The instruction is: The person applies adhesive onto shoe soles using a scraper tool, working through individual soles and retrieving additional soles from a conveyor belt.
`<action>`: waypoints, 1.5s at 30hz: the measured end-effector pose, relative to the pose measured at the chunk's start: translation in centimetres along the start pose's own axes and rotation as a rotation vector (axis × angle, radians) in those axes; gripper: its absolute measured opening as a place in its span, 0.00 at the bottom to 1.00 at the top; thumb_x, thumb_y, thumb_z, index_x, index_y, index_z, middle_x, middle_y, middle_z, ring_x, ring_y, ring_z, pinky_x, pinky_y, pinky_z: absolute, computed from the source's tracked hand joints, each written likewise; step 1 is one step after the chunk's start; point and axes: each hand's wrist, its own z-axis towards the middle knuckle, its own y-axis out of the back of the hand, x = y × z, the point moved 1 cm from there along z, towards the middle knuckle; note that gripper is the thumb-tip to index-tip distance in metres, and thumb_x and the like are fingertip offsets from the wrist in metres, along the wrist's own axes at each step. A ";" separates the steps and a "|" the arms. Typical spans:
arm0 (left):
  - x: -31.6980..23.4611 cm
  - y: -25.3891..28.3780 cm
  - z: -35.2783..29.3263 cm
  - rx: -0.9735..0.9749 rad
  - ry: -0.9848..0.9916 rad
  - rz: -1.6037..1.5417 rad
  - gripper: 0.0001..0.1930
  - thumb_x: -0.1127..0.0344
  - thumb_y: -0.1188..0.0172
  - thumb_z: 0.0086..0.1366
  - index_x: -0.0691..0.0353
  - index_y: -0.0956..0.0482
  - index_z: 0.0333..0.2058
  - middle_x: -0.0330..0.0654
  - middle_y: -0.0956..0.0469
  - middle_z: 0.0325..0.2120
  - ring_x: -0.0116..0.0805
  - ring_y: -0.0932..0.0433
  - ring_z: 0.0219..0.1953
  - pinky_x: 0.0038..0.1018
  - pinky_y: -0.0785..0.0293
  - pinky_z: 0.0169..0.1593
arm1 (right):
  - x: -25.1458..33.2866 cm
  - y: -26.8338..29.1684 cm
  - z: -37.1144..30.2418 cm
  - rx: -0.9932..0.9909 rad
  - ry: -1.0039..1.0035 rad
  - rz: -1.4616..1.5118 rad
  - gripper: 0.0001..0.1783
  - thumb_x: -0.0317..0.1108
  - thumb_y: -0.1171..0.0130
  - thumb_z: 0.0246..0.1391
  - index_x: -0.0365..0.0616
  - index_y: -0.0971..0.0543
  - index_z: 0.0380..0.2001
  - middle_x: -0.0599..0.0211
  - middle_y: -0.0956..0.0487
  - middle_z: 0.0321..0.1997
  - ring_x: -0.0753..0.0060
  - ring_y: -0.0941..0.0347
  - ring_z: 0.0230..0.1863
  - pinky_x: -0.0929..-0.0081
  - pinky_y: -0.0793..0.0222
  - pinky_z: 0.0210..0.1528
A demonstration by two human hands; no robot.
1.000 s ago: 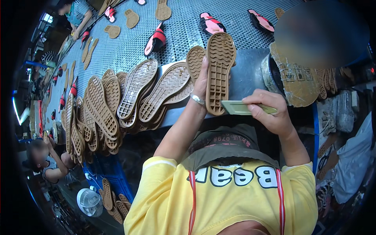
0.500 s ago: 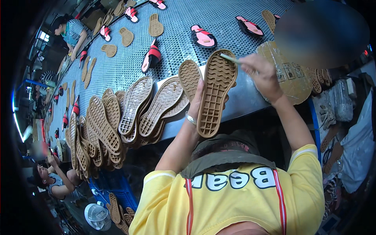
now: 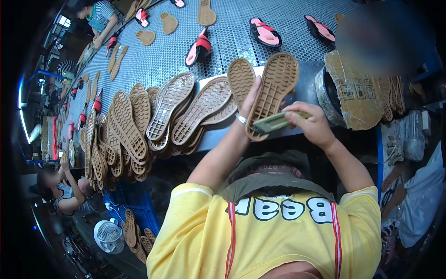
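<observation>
My left hand (image 3: 251, 103) grips a tan shoe sole (image 3: 278, 76), tilted upright with its wavy and gridded tread showing. Part of that hand is hidden behind it. Close beside it stands another tan sole (image 3: 241, 81); whether my hand also holds that one, I cannot tell. In my right hand (image 3: 312, 123), fingers closed, is a flat greenish brush (image 3: 272, 122). The brush lies across the lower, heel end of the held sole. Left of my left hand, more soles (image 3: 204, 111) lie stacked along the table edge.
Sandals with pink insoles and red straps (image 3: 265, 32) and loose soles (image 3: 206, 13) rest on the perforated surface (image 3: 227, 32). A round container (image 3: 324, 88) with a taped brown sheet (image 3: 355, 93) stands right. Two people work at left. A white fan (image 3: 109, 236) sits lower left.
My right hand has brought the brush down from the sole's upper end to its heel end, turning its flat side into view. The view has shifted somewhat; the round container now shows.
</observation>
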 end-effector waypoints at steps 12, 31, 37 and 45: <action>-15.0 -4.4 15.2 -0.342 -0.171 0.312 0.34 0.40 0.57 0.63 0.69 0.35 0.52 0.58 0.28 0.46 0.46 0.25 0.44 0.37 0.24 0.37 | 5.5 8.1 -0.7 -0.885 0.320 -0.068 0.12 0.31 0.43 0.55 0.36 0.23 0.41 0.70 0.25 0.28 0.83 0.30 0.26 0.84 0.30 0.29; -2.6 3.3 -3.3 -0.814 -0.356 1.859 0.33 0.59 0.32 0.45 0.55 0.31 0.52 0.49 0.33 0.42 0.48 0.34 0.47 0.38 0.36 0.51 | -1.6 12.4 -4.3 -0.677 -0.090 -0.184 0.11 0.29 0.43 0.54 0.35 0.22 0.39 0.70 0.24 0.30 0.86 0.30 0.24 0.88 0.31 0.27; -1.9 4.6 -2.6 -0.701 -0.562 1.495 0.42 0.75 0.36 0.44 0.63 0.46 0.60 0.48 0.27 0.39 0.42 0.28 0.42 0.36 0.31 0.47 | -2.7 12.6 -4.6 -0.717 -0.148 -0.130 0.11 0.30 0.42 0.54 0.36 0.22 0.39 0.71 0.24 0.26 0.86 0.30 0.22 0.88 0.31 0.25; -2.7 0.6 -3.6 -0.317 -0.107 0.271 0.18 0.78 0.54 0.53 0.68 0.34 0.45 0.52 0.23 0.32 0.41 0.21 0.30 0.34 0.21 0.35 | -2.8 13.3 -4.1 -0.742 -0.229 0.171 0.10 0.28 0.42 0.53 0.35 0.22 0.37 0.68 0.23 0.24 0.82 0.28 0.20 0.84 0.29 0.22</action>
